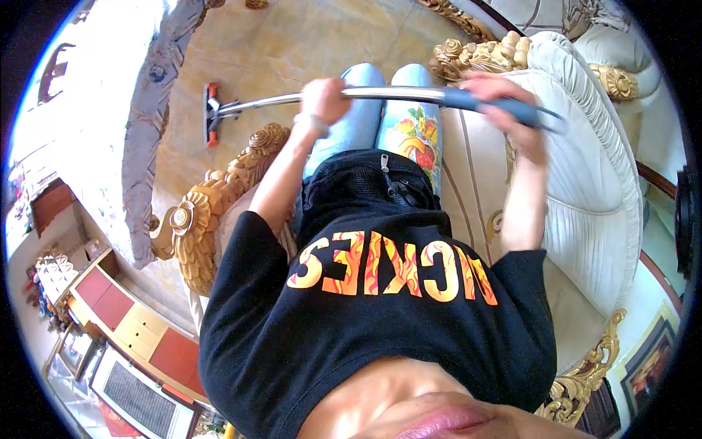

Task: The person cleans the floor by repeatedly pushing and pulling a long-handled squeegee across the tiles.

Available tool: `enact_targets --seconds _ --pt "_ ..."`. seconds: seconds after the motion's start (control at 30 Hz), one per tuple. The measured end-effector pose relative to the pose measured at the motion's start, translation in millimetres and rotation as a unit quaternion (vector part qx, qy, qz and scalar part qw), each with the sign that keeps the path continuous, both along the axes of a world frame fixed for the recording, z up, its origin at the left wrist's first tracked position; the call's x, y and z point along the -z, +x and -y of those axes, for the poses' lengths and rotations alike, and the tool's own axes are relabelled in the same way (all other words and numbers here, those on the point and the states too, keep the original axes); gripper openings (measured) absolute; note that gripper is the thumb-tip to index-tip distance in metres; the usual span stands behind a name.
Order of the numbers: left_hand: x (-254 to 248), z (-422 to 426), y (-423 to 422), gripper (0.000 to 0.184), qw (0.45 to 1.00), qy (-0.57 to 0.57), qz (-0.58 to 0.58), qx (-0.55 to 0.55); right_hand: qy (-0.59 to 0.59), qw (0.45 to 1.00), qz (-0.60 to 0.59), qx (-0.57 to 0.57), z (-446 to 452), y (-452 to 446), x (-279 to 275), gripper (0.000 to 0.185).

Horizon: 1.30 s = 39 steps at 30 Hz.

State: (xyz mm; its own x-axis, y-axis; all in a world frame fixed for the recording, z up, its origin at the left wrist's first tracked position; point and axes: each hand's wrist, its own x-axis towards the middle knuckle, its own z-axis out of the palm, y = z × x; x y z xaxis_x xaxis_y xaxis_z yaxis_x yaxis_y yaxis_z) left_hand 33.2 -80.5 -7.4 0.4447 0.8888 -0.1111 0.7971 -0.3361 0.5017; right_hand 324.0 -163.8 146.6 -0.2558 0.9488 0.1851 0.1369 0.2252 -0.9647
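Several bulky pieces of furniture are crowding the person we are watching: a white sofa (578,161) is rising at the right, a gilded armrest (196,227) is curling up at the left, and past it a pale table (146,161) is coming near the end of a long-handled tool (395,93). That tool is lying crosswise over the denim-clad legs (344,132) in our view, its dark crossbar (207,121) showing beside the table, and the armrest is filling the space just below. Farther off, we are noticing a cabinet (110,300) at lower left and a framed picture (651,358) at lower right. The left hand (324,102) is clamping its fingers round the metal shaft (263,102); the right hand (515,128) is blurring at the blue-grey handle (461,99), its digits showing on both sides, and we are unable to tell whether they are closing on it. The shaft is gleaming, the crossbar is carrying orange tips (213,139), and we are finding soft pleats in the sofa, carved roses on the armrest, cloudy veining across the glossy floor (256,44), and flame-patterned letters (387,263) standing out on the black shirt (380,329)
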Motion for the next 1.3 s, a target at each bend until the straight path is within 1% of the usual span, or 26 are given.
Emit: enact_targets --seconds 0.03,0.07,0.1,0.13,0.17,0.2,0.23,0.27,0.33,0.47,0.5,0.57,0.6,0.63,0.7,0.77,0.8,0.83,0.87,0.9,0.97,1.0,1.07,1.2,1.27,1.3 --pt "-44.5 7.4 34.4 0.015 0.997 -0.037 -0.002 0.071 0.026 0.994 0.028 0.099 21.9 23.9 -19.0 0.014" --pt "-48.1 14.2 63.4 0.015 0.993 -0.029 0.013 0.117 0.043 0.97 0.078 0.228 46.1 49.1 -28.0 0.02" --pt "-59.1 24.7 89.4 0.016 0.982 -0.021 0.079 0.172 0.067 0.954 -0.017 0.293 69.6 69.9 -45.1 0.025" --pt "-70.5 34.9 114.4 0.016 0.965 -0.012 0.13 0.227 0.2 0.917 -0.028 0.344 89.3 87.6 -59.5 0.024" --pt "-84.5 43.6 136.7 0.018 0.949 -0.003 0.13 0.289 0.246 0.893 -0.017 0.376 99.8 93.0 -84.2 0.019" --pt "-95.7 54.7 154.6 0.02 0.931 -0.01 0.191 0.312 0.246 0.905 -0.222 0.267 115.5 106.3 -100.0 0.018" --pt "-100.6 63.0 170.2 0.021 0.906 0.0 0.234 0.351 0.267 0.85 -0.375 0.254 129.3 102.1 -115.2 0.018" --pt "-114.2 67.3 175.1 0.021 0.901 -0.01 0.225 0.37 0.296 0.838 -0.393 0.238 135.8 93.6 -123.2 0.017" --pt "-115.2 65.7 173.1 0.02 0.894 -0.003 0.242 0.378 0.334 0.842 -0.324 0.271 139.0 82.9 -120.8 0.02" --pt "-109.3 40.9 135.6 0.018 0.892 0.008 0.241 0.383 0.356 0.857 -0.316 0.197 113.7 42.0 -112.6 0.023" --pt "-106.4 32.1 121.0 0.017 0.885 0.006 0.278 0.374 0.363 0.857 -0.325 0.167 100.1 23.8 -112.0 0.023" --pt "-105.0 10.3 91.9 0.026 0.894 0.022 0.279 0.351 0.378 0.857 -0.32 0.142 72.3 -4.1 -99.0 0.019" --pt "-92.9 -4.5 80.2 0.027 0.909 0.045 0.243 0.336 0.387 0.858 -0.305 0.144 56.6 -14.4 -87.5 0.015" --pt "-85.7 -18.7 67.3 0.028 0.924 0.073 0.205 0.314 0.349 0.875 -0.253 0.22 41.9 -32.2 -77.3 0.017" --pt "-63.5 -49.9 40.2 0.024 0.947 0.095 0.177 0.249 0.268 0.91 -0.232 0.217 18.2 -29.6 -40.4 0.022" --pt "-42.8 -73.7 11.5 0.019 0.974 0.125 0.124 0.144 0.193 0.902 -0.355 0.155 -18.5 -79.0 -16.6 0.016" --pt "-36.2 -84.0 -2.8 0.016 0.975 0.15 0.12 0.115 0.181 0.933 -0.289 0.117 -32.4 -81.6 11.3 0.008" --pt "-9.5 -102.5 -22.4 0.016 0.979 0.145 0.111 0.09 0.131 0.945 -0.281 0.108 -40.0 -92.8 30.2 0.001" --pt "9.4 -114.2 -39.1 0.008 0.979 0.184 0.064 0.062 0.073 0.949 -0.289 0.1 -44.3 -109.1 45.4 0.005" --pt "37.2 -125.7 -60.1 0.008 0.975 0.219 0.025 0.038 0.078 0.955 -0.28 0.06 -51.8 -120.8 74.4 0.007" --pt "52.2 -124.6 -83.3 0.013 0.977 0.123 -0.17 -0.033 0.046 0.988 -0.145 0.018 -45.5 -137.6 118.1 0.012" --pt "55.3 -117.6 -89.6 0.015 0.962 0.087 -0.249 -0.066 0.002 0.991 -0.133 -0.003 -37.3 -147.0 131.7 0.021" --pt "70.0 -104.0 -98.5 0.016 0.96 0.092 -0.258 -0.058 0.046 0.995 -0.081 -0.027 -24.6 -152.9 144.8 0.028" --pt "45.6 -88.7 -62.8 0.017 0.953 0.096 -0.285 0.034 0.052 0.998 -0.018 -0.019 -5.0 -102.8 103.2 0.029" --pt "36.7 -74.9 -26.3 0.02 0.96 0.088 -0.244 0.103 0.138 0.985 0.102 -0.019 5.8 -53.6 66.9 0.028" --pt "9.7 -62.0 1.8 0.024 0.969 0.044 -0.209 0.123 0.131 0.982 0.136 -0.015 16.0 -29.6 40.8 0.025"
